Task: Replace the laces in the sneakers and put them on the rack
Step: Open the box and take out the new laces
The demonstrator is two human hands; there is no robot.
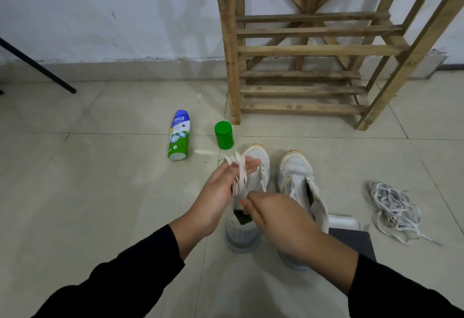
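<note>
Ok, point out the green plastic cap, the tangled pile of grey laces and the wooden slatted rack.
Green plastic cap point(224, 135): head view, its side wall.
Tangled pile of grey laces point(386, 196): head view, dense upper part.
Wooden slatted rack point(319, 50): head view, front slat of upper shelf.

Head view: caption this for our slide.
Left hand holds a bundled lace above two white sneakers; right hand pinches its end.

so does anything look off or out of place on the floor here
The blue and green bottle lies on its side on the tiles, and a green cap, seemingly its own, stands off it alongside. A tangled heap of grey laces lies loose right of the sneakers.
</note>
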